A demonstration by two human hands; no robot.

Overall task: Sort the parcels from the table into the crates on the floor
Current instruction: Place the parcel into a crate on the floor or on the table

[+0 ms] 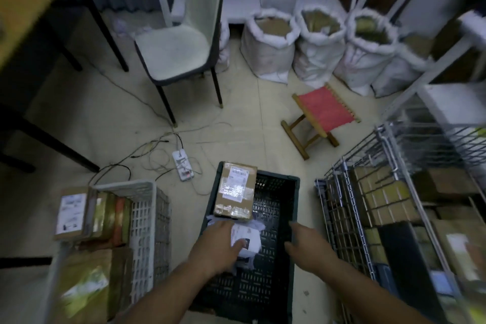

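While both arms reach down over the black crate on the floor, the left hand lies on a white soft parcel inside it, fingers spread fairly straight across the wrapping rather than curled round it. The right hand hovers just beside that parcel, over the crate's perforated bottom, with its fingers loose and grasping nothing. A brown cardboard box with a white label rests in the far left corner of the same crate, tilted against the wall and touching the white parcel's far edge. To the left stands a white crate, with several parcels standing on edge in it. To the right is a wire cage stacked with boxes. Farther back on the floor sit a power strip with tangled cables, a red folding stool, a pale chair and a row of open white sacks.
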